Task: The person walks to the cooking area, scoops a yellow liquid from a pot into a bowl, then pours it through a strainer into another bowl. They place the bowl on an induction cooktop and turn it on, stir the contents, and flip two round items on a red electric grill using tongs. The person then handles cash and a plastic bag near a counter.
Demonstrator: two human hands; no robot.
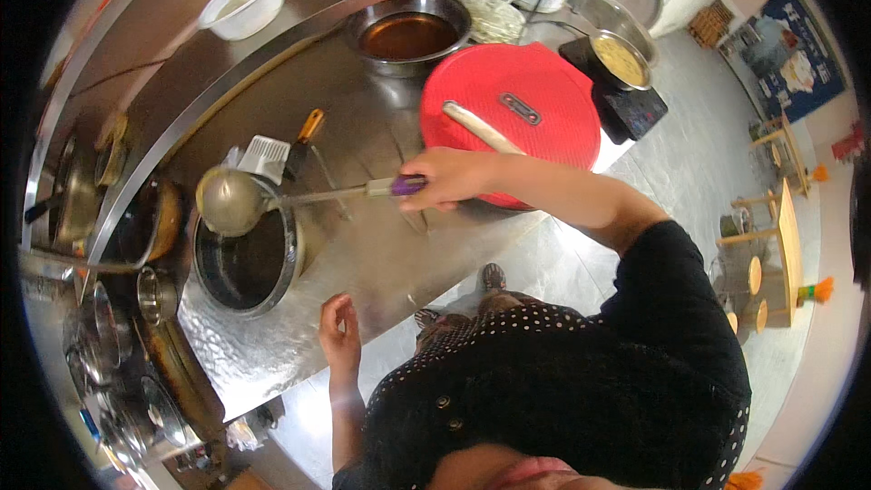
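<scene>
My right hand (446,180) is wrapped around the purple-ended handle of a long metal ladle (235,201). The ladle's round bowl hangs over the rim of a deep dark pot (245,265), which stands on the steel counter (381,258). What is inside the pot looks dark and is hard to make out. Low at the counter's front edge, my left hand (339,330) holds nothing, its fingers loosely curled and apart from the thumb. Just beyond my right forearm sits a round red-lidded appliance (476,75), with a pale rolling pin (476,126) lying across its lid.
Behind the pot lie a white slotted turner (264,158) and an orange-handled tool (311,126). Farther back is a steel basin of brown liquid (408,37). A bowl of yellow food (619,61) rests on a black device (629,109). A raised shelf holds a white plastic bowl (245,3).
</scene>
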